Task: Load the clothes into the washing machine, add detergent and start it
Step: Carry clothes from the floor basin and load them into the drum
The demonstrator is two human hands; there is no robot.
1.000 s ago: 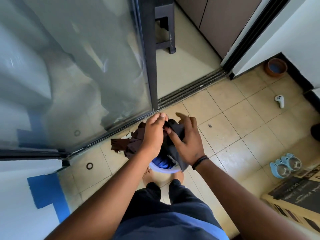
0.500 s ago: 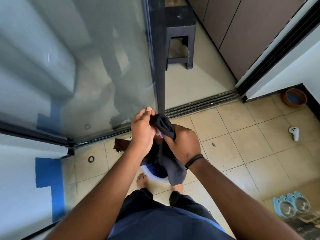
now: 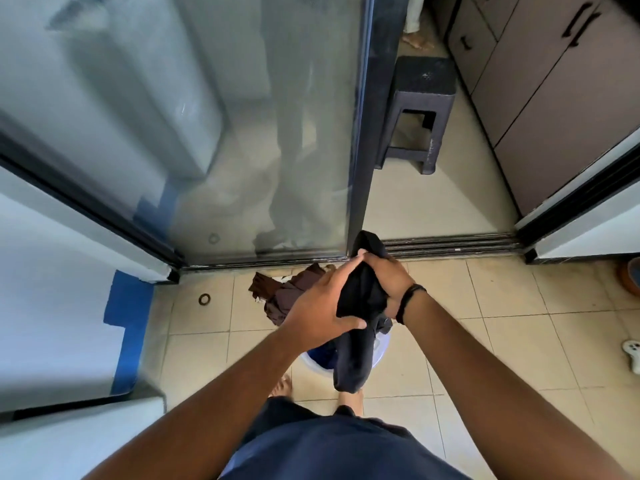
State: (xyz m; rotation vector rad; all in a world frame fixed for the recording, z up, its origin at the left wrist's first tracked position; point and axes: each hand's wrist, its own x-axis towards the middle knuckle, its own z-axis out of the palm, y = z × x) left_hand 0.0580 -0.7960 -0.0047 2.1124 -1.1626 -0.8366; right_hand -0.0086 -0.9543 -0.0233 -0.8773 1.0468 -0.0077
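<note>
Beyond my hand [image 3: 322, 306], a sliding glass door [image 3: 214, 133] stands partly open on beige floor tiles [image 3: 485, 341]; a dark stool [image 3: 419, 112] and brown cabinets [image 3: 554, 109] lie past it, daylit.

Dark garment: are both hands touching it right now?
Touching. The head view shows the left hand and right hand both closed on the dark garment, which hangs down between them.

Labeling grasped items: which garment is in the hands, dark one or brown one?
The dark garment: both the left hand and right hand grip it, its end hanging down. The brown garment lies below by the basin, untouched.
</note>
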